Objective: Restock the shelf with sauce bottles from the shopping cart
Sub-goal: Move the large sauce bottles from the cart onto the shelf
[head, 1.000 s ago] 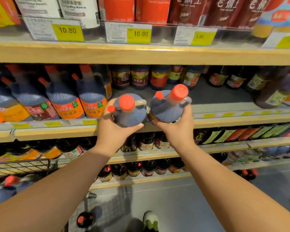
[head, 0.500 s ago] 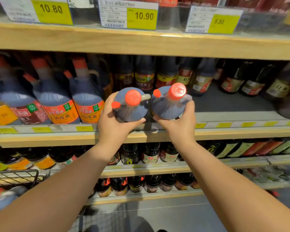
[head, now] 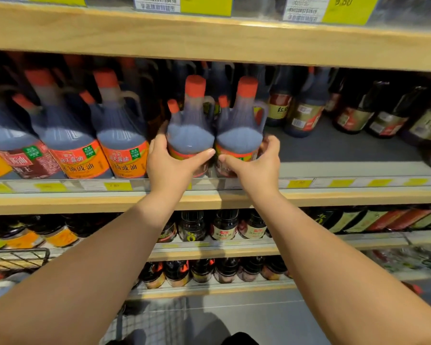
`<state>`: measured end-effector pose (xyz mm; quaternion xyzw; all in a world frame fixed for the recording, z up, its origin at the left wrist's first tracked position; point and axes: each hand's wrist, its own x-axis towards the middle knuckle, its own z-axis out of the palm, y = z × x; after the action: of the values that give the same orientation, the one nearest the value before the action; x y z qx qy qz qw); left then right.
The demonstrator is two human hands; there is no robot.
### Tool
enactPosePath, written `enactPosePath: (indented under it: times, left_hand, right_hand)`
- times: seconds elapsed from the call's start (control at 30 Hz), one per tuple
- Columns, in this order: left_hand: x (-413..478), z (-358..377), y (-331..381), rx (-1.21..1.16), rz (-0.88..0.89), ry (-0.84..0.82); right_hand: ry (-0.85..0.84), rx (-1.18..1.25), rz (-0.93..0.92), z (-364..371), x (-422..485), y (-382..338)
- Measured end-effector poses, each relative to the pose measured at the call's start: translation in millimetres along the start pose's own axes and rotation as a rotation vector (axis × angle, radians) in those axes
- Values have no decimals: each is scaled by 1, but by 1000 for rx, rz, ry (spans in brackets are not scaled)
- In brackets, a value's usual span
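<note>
Two dark sauce jugs with red caps and orange labels stand upright side by side at the front of the middle shelf. My left hand grips the left jug around its lower body. My right hand grips the right jug the same way. Both thumbs cross the jugs' fronts and almost meet between them. The jugs touch each other. The shopping cart shows as a wire rim at the lower left.
More jugs of the same kind fill the shelf to the left. Smaller dark bottles stand at the back right, with bare grey shelf in front of them. A wooden shelf board runs close overhead. Lower shelves hold small bottles.
Both hands carried the tilted jugs up and forward, then set them upright on the middle shelf. The camera moved closer to the shelf.
</note>
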<state>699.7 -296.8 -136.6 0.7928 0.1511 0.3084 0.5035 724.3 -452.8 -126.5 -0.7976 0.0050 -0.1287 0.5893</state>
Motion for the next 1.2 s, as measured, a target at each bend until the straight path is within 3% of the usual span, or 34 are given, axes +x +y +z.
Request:
enactPosePath:
  times: [0.13, 0.47, 0.63, 0.77, 0.97, 1.2]
  left_hand:
    - [0, 2, -2, -46, 4, 36]
    - [-16, 2, -6, 193, 142, 54]
    - [-20, -7, -10, 289, 149, 121]
    - [-23, -12, -16, 373, 277, 143]
    - [-18, -28, -21, 719, 474, 142]
    - [-7, -40, -37, 850, 524, 136]
  right_hand:
    - [-20, -113, 9, -2, 3, 0]
    - [-86, -457, 20, -3, -5, 8]
    - [-118, -475, 50, 14, 10, 0]
    - [-188, -438, 50, 28, 16, -4]
    - [-193, -388, 139, 33, 25, -8]
    - [-374, -382, 109, 54, 38, -5]
